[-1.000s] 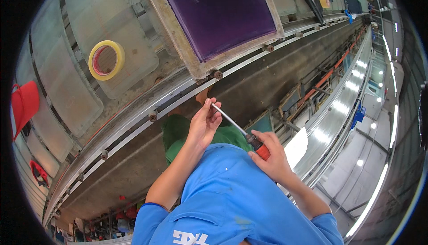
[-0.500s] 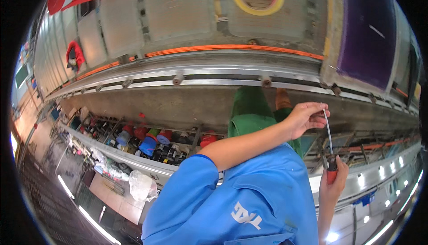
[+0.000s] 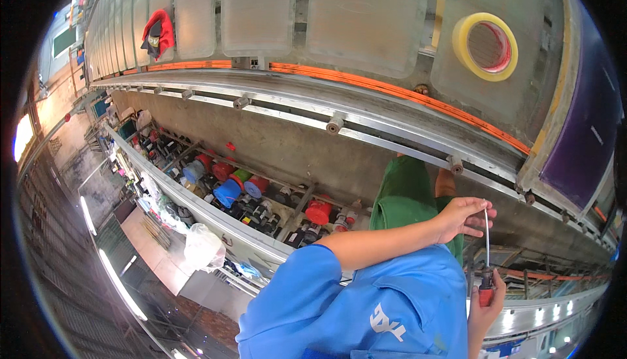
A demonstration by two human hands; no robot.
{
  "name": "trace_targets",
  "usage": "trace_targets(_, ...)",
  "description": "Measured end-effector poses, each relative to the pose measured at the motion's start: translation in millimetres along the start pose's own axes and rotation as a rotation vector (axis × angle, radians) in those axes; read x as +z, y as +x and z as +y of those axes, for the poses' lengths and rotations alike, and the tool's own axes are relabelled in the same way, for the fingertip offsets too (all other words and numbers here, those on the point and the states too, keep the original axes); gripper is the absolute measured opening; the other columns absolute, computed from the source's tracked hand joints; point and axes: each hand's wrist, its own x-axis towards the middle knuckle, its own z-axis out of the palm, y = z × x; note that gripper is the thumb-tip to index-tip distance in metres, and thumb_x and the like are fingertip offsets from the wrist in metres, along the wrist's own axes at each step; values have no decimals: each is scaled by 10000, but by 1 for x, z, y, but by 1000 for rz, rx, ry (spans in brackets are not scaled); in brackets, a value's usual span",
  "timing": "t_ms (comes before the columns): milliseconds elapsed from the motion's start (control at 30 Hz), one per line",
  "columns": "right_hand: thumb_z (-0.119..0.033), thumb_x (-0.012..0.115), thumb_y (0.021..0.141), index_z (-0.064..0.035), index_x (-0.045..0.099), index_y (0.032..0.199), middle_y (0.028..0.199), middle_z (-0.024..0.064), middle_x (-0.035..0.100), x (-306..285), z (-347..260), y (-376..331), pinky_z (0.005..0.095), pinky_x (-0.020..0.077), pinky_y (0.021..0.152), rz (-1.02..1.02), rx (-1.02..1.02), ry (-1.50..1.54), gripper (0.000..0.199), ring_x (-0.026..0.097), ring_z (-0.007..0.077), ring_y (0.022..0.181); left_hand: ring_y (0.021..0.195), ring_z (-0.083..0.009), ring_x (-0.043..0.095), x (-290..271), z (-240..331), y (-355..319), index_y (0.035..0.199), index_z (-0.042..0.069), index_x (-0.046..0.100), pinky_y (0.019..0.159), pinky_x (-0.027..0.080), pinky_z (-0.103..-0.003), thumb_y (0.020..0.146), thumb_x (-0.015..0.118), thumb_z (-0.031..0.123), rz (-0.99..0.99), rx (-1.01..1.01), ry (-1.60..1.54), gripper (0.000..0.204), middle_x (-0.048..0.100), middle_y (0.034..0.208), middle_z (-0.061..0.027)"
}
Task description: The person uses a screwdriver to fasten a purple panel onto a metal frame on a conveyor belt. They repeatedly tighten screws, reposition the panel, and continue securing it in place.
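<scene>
Both hands are on one screwdriver (image 3: 487, 238), which stands nearly upright in front of the right side of my blue shirt. My right hand (image 3: 494, 300) is closed round its red and black handle at the lower end. At the upper end, my left hand (image 3: 460, 218) pinches the thin metal shaft near its tip between thumb and finger. The other left fingers are loosely bent beside the shaft. My left forearm crosses in front of my body to reach it.
A long frame with a metal rail (image 3: 287, 107) and orange strip runs across, carrying pale flat panels (image 3: 258, 13). On it lie a yellow tape roll (image 3: 460, 45), a red cloth item (image 3: 164, 32) and a purple framed screen (image 3: 581, 137). Behind me, a shelf holds several tubs (image 3: 228, 192) and bottles.
My view has swung to the left, so the tape roll and panels sit farther right. Both hands keep their hold on the screwdriver, with little visible change in their grip.
</scene>
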Motion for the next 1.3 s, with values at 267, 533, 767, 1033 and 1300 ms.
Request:
trace_targets(267, 55, 714, 723, -20, 573, 1307, 1152, 177, 547, -4, -17, -11, 370, 459, 916, 96, -69, 25, 605, 573, 308, 1018, 949, -269, 695, 26, 5, -2, 1199, 22, 573, 824, 588, -395, 984, 568, 285, -49, -10, -36, 340, 675, 1091, -148)
trace_targets(533, 48, 705, 781, -23, 588, 1299, 1097, 136, 534, -34, -77, 7, 298, 504, 630, 204, -70, -388, 537, 599, 191, 702, 942, -222, 689, 67, 11, 20, 1231, 29, 581, 846, 585, -362, 997, 563, 246, -65, 84, -31, 319, 674, 1110, -137)
trace_targets(767, 46, 691, 798, -39, 590, 1307, 1084, 122, 540, -58, -71, 23, 304, 512, 596, 179, -51, -416, 526, 588, 178, 676, 954, -218, 685, 82, 1, 43, 1221, 19, 583, 849, 591, -351, 995, 566, 218, -56, 74, -45, 302, 673, 1108, -140)
trace_targets(1033, 69, 682, 786, -44, 588, 1310, 1069, 116, 541, -64, -76, 38, 304, 524, 599, 116, -100, -472, 545, 609, 177, 688, 961, -224, 684, 78, 0, 49, 1205, 23, 583, 866, 592, -352, 1000, 553, 191, -8, 83, -107, 267, 677, 1080, -137)
trace_targets(1300, 63, 679, 768, -46, 598, 1288, 1028, 113, 555, -78, -90, 52, 327, 516, 613, 74, -222, -623, 538, 615, 205, 692, 998, -235, 673, 77, 1, 51, 1207, 27, 581, 904, 578, -359, 1004, 545, 186, -33, 59, -208, 261, 671, 1108, -129)
